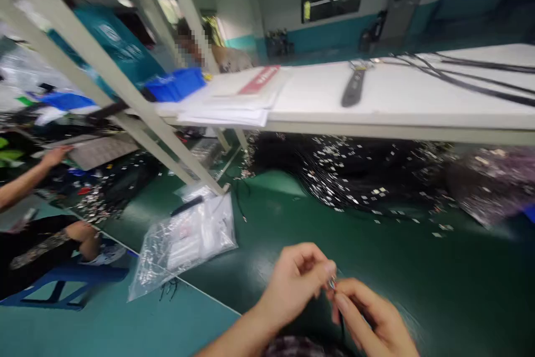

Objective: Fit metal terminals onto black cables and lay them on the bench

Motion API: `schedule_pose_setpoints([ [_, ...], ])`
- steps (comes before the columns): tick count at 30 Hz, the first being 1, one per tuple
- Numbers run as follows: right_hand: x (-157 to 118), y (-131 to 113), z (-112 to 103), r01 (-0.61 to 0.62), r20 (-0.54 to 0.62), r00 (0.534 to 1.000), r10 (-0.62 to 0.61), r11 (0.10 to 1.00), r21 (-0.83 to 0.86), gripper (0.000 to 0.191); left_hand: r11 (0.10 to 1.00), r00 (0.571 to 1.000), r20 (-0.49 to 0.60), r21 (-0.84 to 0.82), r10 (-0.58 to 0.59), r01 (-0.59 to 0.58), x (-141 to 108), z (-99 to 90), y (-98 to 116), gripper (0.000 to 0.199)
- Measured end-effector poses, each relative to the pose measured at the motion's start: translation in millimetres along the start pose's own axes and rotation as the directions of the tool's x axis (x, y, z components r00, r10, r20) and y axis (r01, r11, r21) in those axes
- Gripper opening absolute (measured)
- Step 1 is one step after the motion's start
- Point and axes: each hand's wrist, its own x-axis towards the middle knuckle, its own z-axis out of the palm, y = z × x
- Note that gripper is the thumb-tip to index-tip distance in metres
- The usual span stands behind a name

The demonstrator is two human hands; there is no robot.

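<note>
Low in the head view, my left hand point(297, 279) and my right hand point(368, 312) meet with fingertips almost touching. Between them is the end of a black cable point(341, 326), with small coloured wires point(332, 283) fanning out at its tip. My left thumb and forefinger are pinched at the wire ends. The right thumb and fingers pinch the cable just below the wires, and the cable hangs down from there. Blur hides the finer details of the wires.
Ahead stands a white table point(309, 117) bearing papers point(234, 95), a blue bin point(178, 84), a dark-handled tool point(354, 87) and black cables point(472, 81). Bundled cables point(326, 173) lie beneath. A plastic bag point(188, 240) rests on the floor. Another person's arm point(29, 179) reaches in at left.
</note>
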Motion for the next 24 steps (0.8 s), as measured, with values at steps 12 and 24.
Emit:
schedule_pose_setpoints([
  [12,-8,-19,-2,0.060,-0.035,0.998,-0.054,0.976,0.210,0.018,0.988,0.980,0.135,-0.026,-0.148,0.153,7,4.0,18,0.036],
  [24,-6,-12,-6,0.123,-0.059,0.992,-0.111,0.953,0.275,0.015,0.997,0.994,0.083,-0.015,-0.074,0.076,0,13.3,11,0.036],
])
